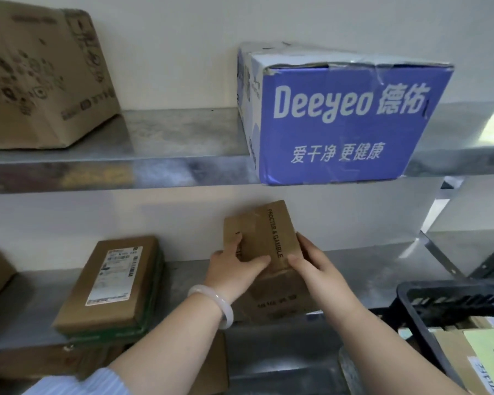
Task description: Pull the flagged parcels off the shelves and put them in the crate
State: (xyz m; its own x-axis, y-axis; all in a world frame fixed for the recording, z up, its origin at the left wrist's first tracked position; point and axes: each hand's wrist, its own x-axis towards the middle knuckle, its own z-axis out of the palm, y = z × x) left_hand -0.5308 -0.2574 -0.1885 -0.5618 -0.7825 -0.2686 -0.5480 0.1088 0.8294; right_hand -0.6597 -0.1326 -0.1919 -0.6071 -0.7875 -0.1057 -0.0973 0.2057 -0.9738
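Slippage may drop the small brown cardboard parcel [271, 238], gripped at its sides by left hand [237, 266] and right hand [311, 260], if swung hastily toward the black plastic crate [411, 309] rightward.

Gripped on both sides at the front of the lower shelf [183, 280], a small brown Procter & Gamble carton [268, 238], print running lengthwise along its top; low at right, a black slatted crate [445, 302] holding cardboard parcels [451, 347].
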